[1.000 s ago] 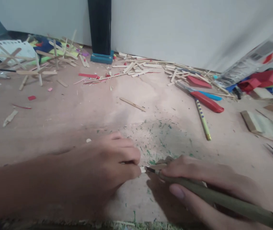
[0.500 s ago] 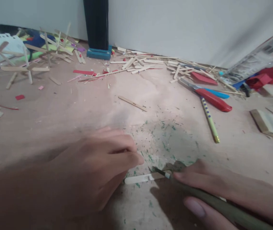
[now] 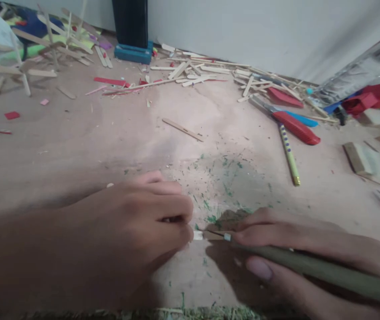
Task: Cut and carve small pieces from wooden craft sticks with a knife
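Stick (image 3: 197,235) on worktop (image 3: 136,133), between the hands, long axis roughly left to right. Left hand (image 3: 150,218) nearer: fingers curled closed on the stick's left end. Right hand (image 3: 283,235): fingers closed round tool (image 3: 297,262), tip pointing left along the stick; contact unclear. Clear packet (image 3: 346,80) at far right, contents unreadable.

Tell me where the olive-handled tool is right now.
In the head view, the olive-handled tool is at lower right, held in the right hand, its tip at the pale stick beside the left hand.
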{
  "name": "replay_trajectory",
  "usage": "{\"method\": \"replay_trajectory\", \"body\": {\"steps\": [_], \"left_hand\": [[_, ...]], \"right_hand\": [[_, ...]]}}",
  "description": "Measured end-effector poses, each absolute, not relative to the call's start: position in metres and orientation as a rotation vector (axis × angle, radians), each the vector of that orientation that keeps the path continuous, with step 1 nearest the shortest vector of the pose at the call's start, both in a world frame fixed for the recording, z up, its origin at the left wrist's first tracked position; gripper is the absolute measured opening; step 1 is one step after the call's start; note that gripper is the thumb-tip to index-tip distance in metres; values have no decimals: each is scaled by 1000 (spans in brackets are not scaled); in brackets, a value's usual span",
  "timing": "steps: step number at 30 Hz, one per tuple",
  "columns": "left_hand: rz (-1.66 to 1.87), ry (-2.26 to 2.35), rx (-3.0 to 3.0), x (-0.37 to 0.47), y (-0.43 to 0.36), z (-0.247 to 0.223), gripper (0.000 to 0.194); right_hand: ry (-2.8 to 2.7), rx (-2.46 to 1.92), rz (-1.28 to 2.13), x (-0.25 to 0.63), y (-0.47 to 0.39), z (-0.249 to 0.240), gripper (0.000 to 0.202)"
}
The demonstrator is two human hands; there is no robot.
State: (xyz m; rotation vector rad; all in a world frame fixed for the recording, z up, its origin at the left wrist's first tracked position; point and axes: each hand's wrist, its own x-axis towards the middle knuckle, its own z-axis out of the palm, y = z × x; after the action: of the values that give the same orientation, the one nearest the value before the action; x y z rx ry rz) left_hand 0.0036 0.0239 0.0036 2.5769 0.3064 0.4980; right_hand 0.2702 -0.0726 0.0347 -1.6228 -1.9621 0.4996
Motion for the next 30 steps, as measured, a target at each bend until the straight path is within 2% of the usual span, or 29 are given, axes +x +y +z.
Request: {"method": "replay_trajectory", "body": {"steps": [14,20,26,30], "left_hand": [[660,197,2604,9,38,-11,28],[618,216,2618,8,38,-9,35],[605,242,2640,9,36,-2,32],[577,282,2647,7,33,2,39]], "right_hand": [[-1906,-1580,761,274,-72,30,35],[-1900,-1545,926,290,-74,30,17],[-1982,-1410,1081,291,-69,31,23],[-1893,-1486,1081,286,-65,35,13]]}}
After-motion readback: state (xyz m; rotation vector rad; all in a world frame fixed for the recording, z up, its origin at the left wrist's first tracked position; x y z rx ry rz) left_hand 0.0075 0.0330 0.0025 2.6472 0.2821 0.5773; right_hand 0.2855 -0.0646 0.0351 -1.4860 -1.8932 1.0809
